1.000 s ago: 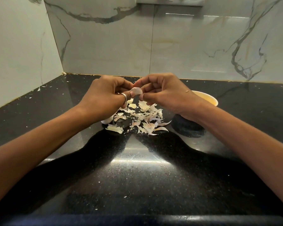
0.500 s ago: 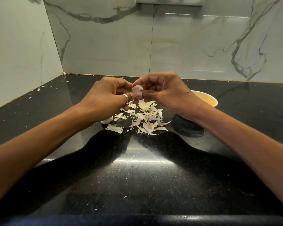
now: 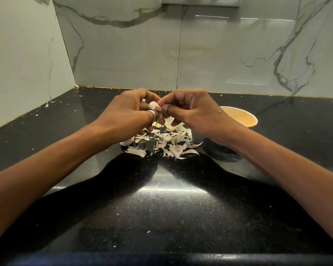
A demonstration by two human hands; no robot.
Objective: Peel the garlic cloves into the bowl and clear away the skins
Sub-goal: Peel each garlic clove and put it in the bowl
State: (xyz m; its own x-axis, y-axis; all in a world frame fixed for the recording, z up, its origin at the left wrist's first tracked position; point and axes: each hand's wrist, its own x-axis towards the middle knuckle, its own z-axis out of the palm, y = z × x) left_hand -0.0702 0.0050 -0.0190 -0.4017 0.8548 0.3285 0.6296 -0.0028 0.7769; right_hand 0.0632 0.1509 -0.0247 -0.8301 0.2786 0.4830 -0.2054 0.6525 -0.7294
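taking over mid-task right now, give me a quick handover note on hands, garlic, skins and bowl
Left hand: holds the garlic clove above the counter, fingers curled round it.
Right hand: pinches the same clove from the other side, working at its skin.
Skins: loose pile on the black counter, right below the hands, with stray flecks further out.
Bowl: on the counter behind the right wrist; its contents cannot be made out.
Done: many skins are off, judging by the pile.
Left: finish this clove, drop it in the bowl, clear away the skins.
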